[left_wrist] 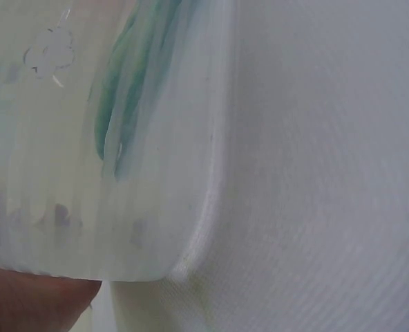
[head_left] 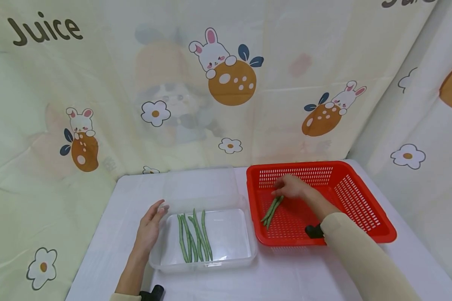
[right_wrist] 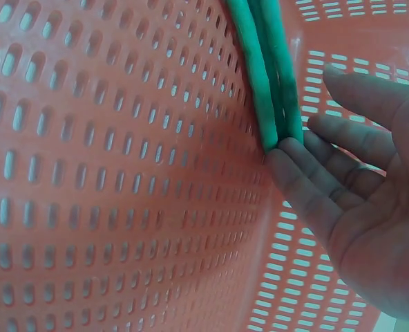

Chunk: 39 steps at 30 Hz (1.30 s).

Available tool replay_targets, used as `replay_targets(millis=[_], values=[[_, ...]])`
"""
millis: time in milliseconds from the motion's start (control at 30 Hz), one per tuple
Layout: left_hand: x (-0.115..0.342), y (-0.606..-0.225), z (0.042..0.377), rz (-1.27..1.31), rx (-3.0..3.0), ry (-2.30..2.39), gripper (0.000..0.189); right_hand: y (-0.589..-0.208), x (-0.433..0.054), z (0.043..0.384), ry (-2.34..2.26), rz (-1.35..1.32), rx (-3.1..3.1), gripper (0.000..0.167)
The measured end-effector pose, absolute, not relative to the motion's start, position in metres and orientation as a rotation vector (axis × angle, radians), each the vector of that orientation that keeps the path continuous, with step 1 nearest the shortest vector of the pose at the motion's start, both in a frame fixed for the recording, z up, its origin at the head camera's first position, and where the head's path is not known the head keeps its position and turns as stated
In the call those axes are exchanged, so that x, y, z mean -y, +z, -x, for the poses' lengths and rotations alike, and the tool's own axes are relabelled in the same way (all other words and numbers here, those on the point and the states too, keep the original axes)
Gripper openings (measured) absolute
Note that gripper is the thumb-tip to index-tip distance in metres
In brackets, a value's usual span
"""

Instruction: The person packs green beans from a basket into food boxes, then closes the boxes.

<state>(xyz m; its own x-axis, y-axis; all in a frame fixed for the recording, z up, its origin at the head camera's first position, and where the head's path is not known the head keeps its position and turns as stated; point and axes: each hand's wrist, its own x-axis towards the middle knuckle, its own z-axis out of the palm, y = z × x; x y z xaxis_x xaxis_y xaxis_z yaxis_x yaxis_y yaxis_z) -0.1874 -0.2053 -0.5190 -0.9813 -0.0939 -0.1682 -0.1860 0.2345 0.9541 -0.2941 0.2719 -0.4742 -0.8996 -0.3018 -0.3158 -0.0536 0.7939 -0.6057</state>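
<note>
My left hand point(head_left: 147, 232) rests at the left side of a clear plastic container point(head_left: 229, 234), its fingers extended along the upper left corner. Several green beans point(head_left: 181, 236) lie inside the container, side by side and pointing away from me. In the left wrist view, part of the hand point(left_wrist: 35, 301) shows just beyond the see-through wall. My right hand point(head_left: 291, 187) reaches into a red plastic basket point(head_left: 297, 219). There, a small bunch of green beans point(head_left: 272, 212) lies on the bottom. The right wrist view shows relaxed fingertips right at the bean ends, with the thumb apart.
The container and basket stand side by side on a white-covered table point(head_left: 207, 284). A printed curtain point(head_left: 278, 121) hangs behind the table and around its sides. Slotted walls rise around the right hand inside the basket.
</note>
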Motion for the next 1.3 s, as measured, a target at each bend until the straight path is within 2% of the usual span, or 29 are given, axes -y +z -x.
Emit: replay_targets(millis=[467,1067,1200,1300], values=[[0.206,-0.520,0.189,0.273,-2.416,1.881,0.051,-0.470,-0.270,0.293,-0.938,0.275,-2.670,0.018],[0.206,-0.518,0.188,0.255,-2.409,1.894,0.050,-0.470,-0.262,0.294,-1.068,0.333,-2.837,0.008],[0.205,-0.517,0.187,0.252,-2.407,1.896,0.050,-0.469,-0.258,0.293,-1.153,0.376,-2.907,0.009],[0.206,-0.518,0.187,0.251,-2.399,1.903,0.050,-0.468,-0.256,0.292,-1.206,0.383,-2.911,0.019]])
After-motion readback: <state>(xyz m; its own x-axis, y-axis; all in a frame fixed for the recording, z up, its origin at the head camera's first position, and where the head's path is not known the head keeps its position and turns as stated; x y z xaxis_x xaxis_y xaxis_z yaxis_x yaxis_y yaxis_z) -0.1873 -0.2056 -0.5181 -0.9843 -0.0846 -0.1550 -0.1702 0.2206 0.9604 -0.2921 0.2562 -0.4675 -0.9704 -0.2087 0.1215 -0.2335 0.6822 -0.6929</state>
